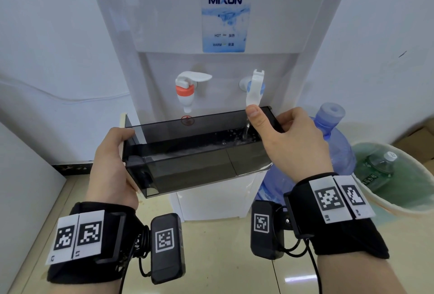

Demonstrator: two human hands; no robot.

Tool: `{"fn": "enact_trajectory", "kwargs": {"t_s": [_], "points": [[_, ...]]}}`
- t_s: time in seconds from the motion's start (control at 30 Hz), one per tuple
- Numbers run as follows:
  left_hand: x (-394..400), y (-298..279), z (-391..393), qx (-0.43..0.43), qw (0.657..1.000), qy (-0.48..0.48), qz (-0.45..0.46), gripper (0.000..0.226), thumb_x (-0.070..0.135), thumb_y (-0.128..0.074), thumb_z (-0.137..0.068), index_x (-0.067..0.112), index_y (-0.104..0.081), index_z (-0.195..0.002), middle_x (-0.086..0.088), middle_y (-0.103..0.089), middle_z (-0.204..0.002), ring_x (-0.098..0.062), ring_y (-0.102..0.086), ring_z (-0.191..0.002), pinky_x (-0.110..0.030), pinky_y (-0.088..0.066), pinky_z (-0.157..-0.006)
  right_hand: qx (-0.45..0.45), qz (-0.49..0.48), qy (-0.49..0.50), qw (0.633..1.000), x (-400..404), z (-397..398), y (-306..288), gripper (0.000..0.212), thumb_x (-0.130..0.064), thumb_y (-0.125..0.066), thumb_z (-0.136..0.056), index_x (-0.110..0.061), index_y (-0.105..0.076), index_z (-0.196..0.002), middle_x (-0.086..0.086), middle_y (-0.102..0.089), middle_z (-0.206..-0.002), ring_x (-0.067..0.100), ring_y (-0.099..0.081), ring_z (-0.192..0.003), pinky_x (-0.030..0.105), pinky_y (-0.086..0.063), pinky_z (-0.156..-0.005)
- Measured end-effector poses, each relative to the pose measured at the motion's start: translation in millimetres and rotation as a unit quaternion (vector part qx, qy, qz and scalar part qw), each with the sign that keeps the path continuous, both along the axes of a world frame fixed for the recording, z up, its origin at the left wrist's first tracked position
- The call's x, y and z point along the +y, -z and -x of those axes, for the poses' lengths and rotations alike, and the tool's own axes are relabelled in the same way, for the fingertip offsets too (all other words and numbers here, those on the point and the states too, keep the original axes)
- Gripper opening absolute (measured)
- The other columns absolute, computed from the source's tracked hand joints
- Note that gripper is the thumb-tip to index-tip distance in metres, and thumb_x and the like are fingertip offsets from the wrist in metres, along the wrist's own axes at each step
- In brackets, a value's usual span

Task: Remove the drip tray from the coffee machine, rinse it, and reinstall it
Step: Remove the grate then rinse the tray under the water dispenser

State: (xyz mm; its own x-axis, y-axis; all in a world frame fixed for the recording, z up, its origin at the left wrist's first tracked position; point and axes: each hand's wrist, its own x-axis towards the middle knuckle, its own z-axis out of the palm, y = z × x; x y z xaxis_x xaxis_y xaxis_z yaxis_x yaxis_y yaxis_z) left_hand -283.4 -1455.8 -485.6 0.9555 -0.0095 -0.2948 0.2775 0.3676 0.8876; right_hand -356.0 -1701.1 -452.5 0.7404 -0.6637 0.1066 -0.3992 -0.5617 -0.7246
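A dark smoky see-through drip tray is held in the air under the taps of a white MIXUN water dispenser. My left hand grips the tray's left end. My right hand is at the tray's right end, its thumb pressing the white lever of the blue tap downward while the fingers curl behind the tray's right wall. A thin stream of water falls from that tap into the tray, and bubbling water lies on its floor. The red tap to the left is untouched.
A large blue water bottle stands right of the dispenser. Further right is a bin with a green liner and a plastic bottle inside. A white wall and panel close in the left side. Beige floor tiles lie below.
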Motion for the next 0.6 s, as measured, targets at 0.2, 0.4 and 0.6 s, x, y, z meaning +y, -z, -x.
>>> {"fn": "enact_trajectory", "kwargs": {"t_s": [0.2,0.4,0.6], "points": [[3.6,1.5,2.9,0.003,1.000,-0.004,-0.011,0.028,0.042,-0.062,-0.087,0.028,-0.075,-0.067,0.003,-0.074,-0.066,-0.020,-0.070,-0.051,-0.030,-0.055,-0.043,0.006,-0.012,-0.001,1.000,4.1,3.4,2.5,0.082,-0.098,-0.043,-0.063,-0.026,-0.053,-0.102,-0.015,-0.059,-0.087,0.021,-0.060,-0.090,0.035,-0.041,-0.073],[5.6,3.0,5.7,0.005,1.000,-0.007,-0.011,0.025,0.042,-0.062,-0.086,0.027,-0.075,-0.069,0.003,-0.073,-0.065,-0.020,-0.070,-0.050,-0.030,-0.055,-0.044,0.007,-0.012,-0.003,1.000,6.2,5.5,3.9,0.081,-0.097,-0.044,-0.064,-0.026,-0.053,-0.101,-0.015,-0.058,-0.086,0.021,-0.059,-0.089,0.035,-0.041,-0.073],[5.3,4.2,6.4,0.008,1.000,-0.004,-0.004,0.027,0.041,-0.063,-0.086,0.026,-0.075,-0.067,0.004,-0.072,-0.064,-0.019,-0.070,-0.049,-0.030,-0.055,-0.044,0.008,-0.010,-0.003,1.000,6.7,6.4,4.3,0.079,-0.098,-0.043,-0.064,-0.027,-0.053,-0.098,-0.016,-0.057,-0.084,0.019,-0.058,-0.085,0.034,-0.038,-0.070]]}}
